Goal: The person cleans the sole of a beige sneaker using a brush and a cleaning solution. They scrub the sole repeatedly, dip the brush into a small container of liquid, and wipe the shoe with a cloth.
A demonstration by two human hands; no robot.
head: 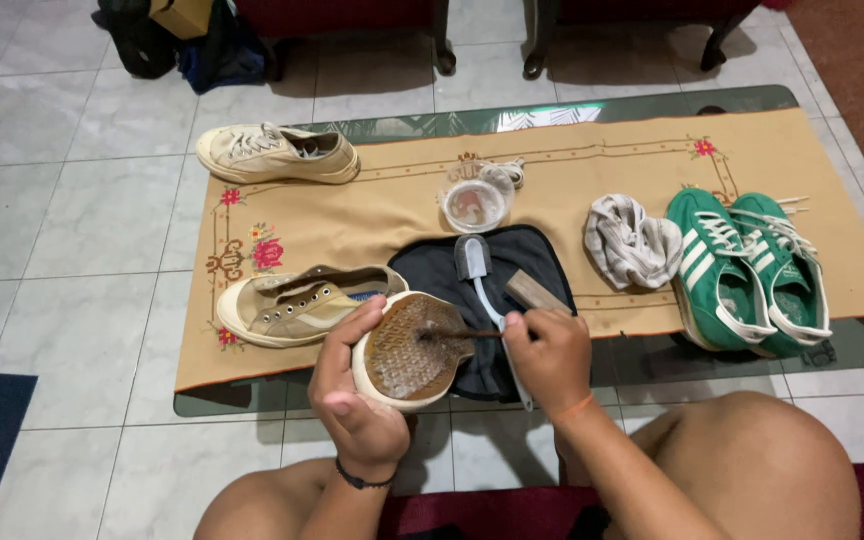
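Observation:
My left hand [352,395] grips a cream sneaker [292,305] turned so its brown, dirty sole [412,348] faces up. My right hand [550,355] pinches a thin wooden stick [457,335], and its tip touches the middle of the sole. Under the sole lies a dark cloth [532,255] with a long-handled brush [474,262] and a small wooden brush block [534,292] on it.
A tan embroidered runner [602,165] covers a low glass table [652,100]. On it sit another cream sneaker [277,153], a clear plastic cup [474,203], a crumpled grey rag [632,243] and a pair of green sneakers [752,270]. Chair legs and bags stand behind.

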